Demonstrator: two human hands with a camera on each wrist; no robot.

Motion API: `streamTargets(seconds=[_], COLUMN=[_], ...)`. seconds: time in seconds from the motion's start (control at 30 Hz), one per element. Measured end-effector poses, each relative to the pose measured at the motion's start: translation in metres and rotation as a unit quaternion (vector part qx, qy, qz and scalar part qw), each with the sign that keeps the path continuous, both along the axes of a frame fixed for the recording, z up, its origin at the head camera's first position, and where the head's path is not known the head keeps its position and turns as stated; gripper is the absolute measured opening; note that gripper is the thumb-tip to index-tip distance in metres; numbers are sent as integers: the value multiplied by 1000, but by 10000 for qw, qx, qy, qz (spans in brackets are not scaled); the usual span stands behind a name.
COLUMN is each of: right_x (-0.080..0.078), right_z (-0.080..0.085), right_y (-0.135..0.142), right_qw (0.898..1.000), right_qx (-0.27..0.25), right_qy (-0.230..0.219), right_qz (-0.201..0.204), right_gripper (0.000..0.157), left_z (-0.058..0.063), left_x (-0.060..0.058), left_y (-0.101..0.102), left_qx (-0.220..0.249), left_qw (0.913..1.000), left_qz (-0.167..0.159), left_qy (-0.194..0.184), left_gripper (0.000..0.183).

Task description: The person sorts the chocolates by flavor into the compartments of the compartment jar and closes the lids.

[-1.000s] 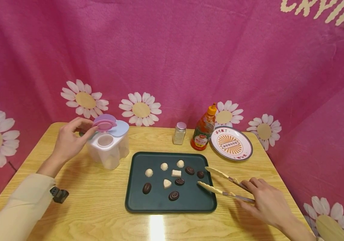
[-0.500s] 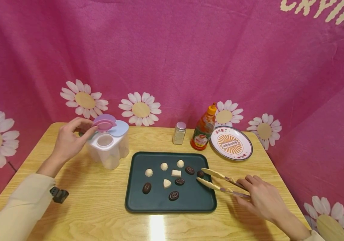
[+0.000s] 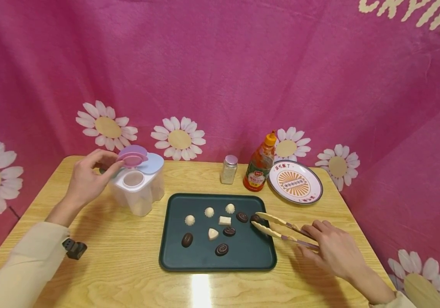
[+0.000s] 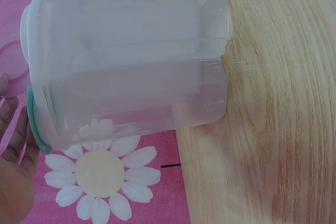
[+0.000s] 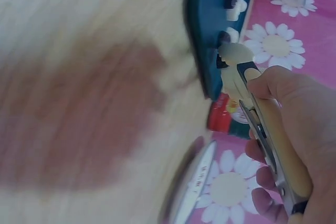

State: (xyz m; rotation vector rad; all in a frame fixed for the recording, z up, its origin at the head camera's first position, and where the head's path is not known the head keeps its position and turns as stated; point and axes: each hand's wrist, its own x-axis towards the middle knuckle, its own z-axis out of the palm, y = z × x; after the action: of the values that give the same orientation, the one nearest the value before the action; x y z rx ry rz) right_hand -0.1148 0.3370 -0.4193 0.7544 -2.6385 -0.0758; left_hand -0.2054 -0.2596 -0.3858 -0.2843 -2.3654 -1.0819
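Observation:
At the table's left, my left hand [image 3: 85, 179] pinches the raised purple flip lid [image 3: 132, 156] of a clear storage container [image 3: 140, 203], whose round opening under that lid is uncovered. In the left wrist view, fingers also lie along its green lid [image 4: 38, 121]. My right hand [image 3: 339, 250] grips kitchen tongs [image 3: 268, 231] with cream scalloped tips. Those tips reach over the right side of a dark green tray [image 3: 204, 261], one on each side of a small dark chocolate [image 3: 255, 218], partly covering it. Several white and dark chocolates lie spread on the tray.
Behind the tray stand a small glass shaker [image 3: 229, 171] with a pinkish cap and a red sauce bottle [image 3: 258, 169] with an orange top. A patterned plate [image 3: 316, 192] leans at the back right. A pink flowered cloth [image 3: 220, 77] hangs behind the table.
The tongs have moved left and their tips have come closer together around the small dark chocolate. My left hand stays at the purple lid.

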Motion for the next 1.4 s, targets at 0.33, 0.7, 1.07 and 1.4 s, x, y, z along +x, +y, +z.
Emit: streamTargets(seconds=[0.33,0.7,1.07,1.4], right_x=[-16,-39,-65,-86], right_z=[26,47,60,69], right_y=[-30,-81,-140,-187], right_qw=[9998,9988,9929,9850], right_qx=[-116,-73,-386,-556], right_qy=[62,-297,-113,147], right_qz=[158,395,1123,1627], right_gripper=[41,47,50,46], left_z=[0,-1,-2,-2], left_x=[1,1,0,0], left_y=[-2,-2,-3,-1], left_qx=[-9,17,19,-15], left_qw=[10000,10000,9998,9998], left_qz=[-7,-24,-64,-84], left_qy=[66,89,168,163], left_gripper=[24,24,25,25])
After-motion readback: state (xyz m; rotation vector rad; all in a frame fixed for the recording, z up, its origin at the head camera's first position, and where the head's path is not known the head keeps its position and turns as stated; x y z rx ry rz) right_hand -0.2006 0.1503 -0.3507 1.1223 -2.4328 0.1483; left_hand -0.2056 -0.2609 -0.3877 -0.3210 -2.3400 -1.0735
